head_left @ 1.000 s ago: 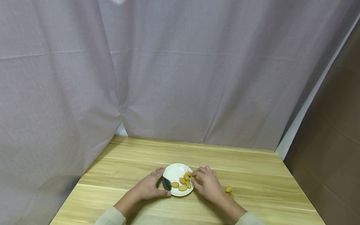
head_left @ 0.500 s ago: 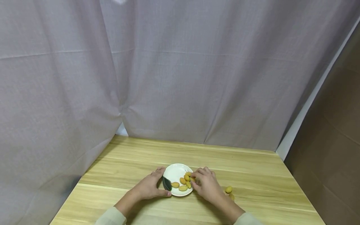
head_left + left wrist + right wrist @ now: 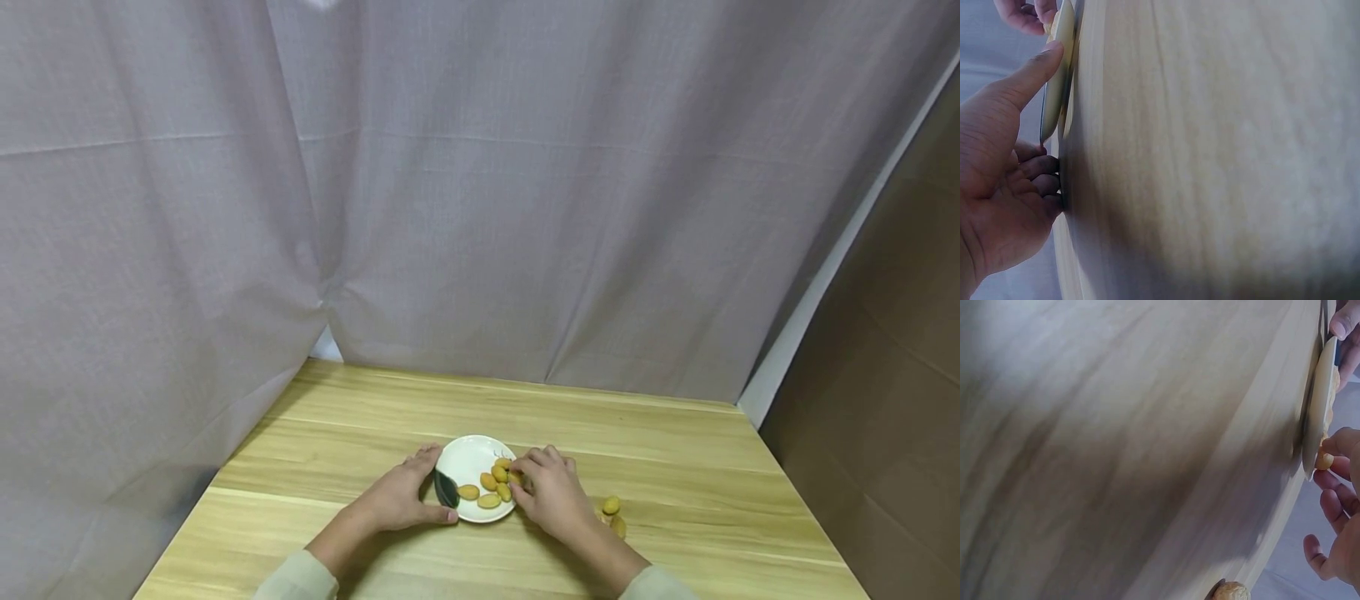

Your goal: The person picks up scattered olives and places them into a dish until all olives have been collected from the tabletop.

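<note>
A small white plate [image 3: 468,458] sits on the wooden table, a dark green leaf [image 3: 446,490] at its left side. Several oval yellow-orange kumquats [image 3: 489,501] lie on its right and front part. My left hand [image 3: 399,498] holds the plate's left edge, thumb at the front rim and fingers round the back. Over the right rim, my right hand [image 3: 553,493] pinches a kumquat [image 3: 1324,460] between thumb and forefinger, right against the plate; the other fingers are loosely bent in the right wrist view. Part of that kumquat is hidden by the fingertips.
More kumquats [image 3: 611,505] lie on the table right of my right wrist, partly hidden by the forearm. The wooden table [image 3: 360,400] ends at a grey cloth [image 3: 480,250] behind and on the left. A brown panel [image 3: 885,400] stands on the right.
My right hand's fingertips have shifted very slightly with the kumquat at the plate's right rim. The left hand and the plate have stayed nearly still.
</note>
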Available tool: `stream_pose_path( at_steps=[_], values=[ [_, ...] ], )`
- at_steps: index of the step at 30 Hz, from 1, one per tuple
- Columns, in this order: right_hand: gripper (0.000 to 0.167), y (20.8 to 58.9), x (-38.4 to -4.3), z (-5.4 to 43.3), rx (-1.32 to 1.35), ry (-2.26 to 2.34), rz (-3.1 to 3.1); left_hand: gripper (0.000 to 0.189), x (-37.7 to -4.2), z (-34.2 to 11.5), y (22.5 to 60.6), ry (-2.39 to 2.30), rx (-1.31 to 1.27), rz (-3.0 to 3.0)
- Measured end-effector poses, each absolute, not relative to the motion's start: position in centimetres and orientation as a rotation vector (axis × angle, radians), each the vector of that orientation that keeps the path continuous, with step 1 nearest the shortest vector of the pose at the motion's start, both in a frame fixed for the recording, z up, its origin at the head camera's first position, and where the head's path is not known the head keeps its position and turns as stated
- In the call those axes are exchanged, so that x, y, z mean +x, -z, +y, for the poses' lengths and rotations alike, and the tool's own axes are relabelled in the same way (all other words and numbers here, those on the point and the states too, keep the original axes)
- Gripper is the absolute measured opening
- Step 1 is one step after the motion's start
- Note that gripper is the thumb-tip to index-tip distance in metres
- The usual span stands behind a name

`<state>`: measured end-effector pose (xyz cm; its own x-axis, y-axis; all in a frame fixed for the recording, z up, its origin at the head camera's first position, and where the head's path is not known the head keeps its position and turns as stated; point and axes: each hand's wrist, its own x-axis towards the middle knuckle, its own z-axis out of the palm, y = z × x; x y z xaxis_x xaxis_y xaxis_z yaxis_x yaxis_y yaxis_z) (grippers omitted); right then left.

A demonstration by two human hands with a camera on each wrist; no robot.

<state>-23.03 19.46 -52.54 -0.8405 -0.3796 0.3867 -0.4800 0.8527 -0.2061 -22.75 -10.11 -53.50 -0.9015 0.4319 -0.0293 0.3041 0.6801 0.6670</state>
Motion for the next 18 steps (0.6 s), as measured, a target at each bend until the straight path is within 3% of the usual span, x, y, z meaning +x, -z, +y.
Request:
stream_pose_path(
  at_steps=[18],
  values=[
    [0.022, 52.48, -22.87, 19.37, 0.635, -0.405, -2.680, 0.125, -22.75, -10.18, 53.46, -1.024, 0.616, 2.707]
  ],
)
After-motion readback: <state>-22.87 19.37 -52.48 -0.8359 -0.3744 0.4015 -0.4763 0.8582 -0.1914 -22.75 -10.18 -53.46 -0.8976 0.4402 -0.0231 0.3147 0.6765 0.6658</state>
